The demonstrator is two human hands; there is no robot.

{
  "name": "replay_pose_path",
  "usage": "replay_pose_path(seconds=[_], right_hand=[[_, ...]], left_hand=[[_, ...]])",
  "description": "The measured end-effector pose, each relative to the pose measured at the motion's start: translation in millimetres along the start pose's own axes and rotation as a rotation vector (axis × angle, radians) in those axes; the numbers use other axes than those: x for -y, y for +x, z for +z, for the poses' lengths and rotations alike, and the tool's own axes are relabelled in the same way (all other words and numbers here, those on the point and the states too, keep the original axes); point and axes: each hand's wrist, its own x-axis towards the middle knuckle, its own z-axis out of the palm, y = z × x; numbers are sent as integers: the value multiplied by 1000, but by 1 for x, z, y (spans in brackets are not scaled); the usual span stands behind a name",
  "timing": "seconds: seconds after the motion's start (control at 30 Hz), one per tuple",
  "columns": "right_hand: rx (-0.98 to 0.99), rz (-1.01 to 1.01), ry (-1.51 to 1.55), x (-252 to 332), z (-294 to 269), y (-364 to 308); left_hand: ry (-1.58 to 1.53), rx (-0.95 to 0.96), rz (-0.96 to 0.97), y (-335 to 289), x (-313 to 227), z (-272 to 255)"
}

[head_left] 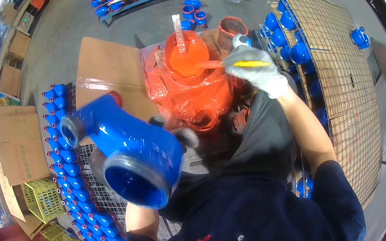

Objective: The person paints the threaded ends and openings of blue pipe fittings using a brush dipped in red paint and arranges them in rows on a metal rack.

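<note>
My left hand point(186, 138), in a glove, grips a large blue metal casting point(136, 139) shaped like a valve body, tilted with its wide round opening toward me. Most of that hand is hidden behind the casting; only blurred fingers show at its right side. In a whitish glove, my right hand point(254, 69) is closed round a paintbrush point(251, 63) with a yellow handle. The brush's orange-coated end reaches over the right rim of a pot of orange paint point(186, 60). A flat paint-streaked stick point(178, 30) stands in the pot.
Orange-smeared plastic point(189, 96) covers the pot's stand, beside a cardboard sheet point(105, 68). A paint-crusted bucket point(232, 27) stands right of the pot. Rows of blue castings point(82, 194) with red rims line the left. A wire-mesh rack point(342, 83) stands at right, a loaded pallet point(145, 0) beyond.
</note>
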Motion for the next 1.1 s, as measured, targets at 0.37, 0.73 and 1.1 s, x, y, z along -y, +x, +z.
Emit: replay_pose_path(seconds=[0.37,0.73,1.1], right_hand=[[288,-329,-1260,-80,24,63],[204,-454,-1079,-10,19,28],[-56,-866,-617,124,24,-13]], left_hand=[[-185,163,89,65,-38,-49],[1104,-400,646,64,-16,-61],[1914,475,1323,39,35,-32]])
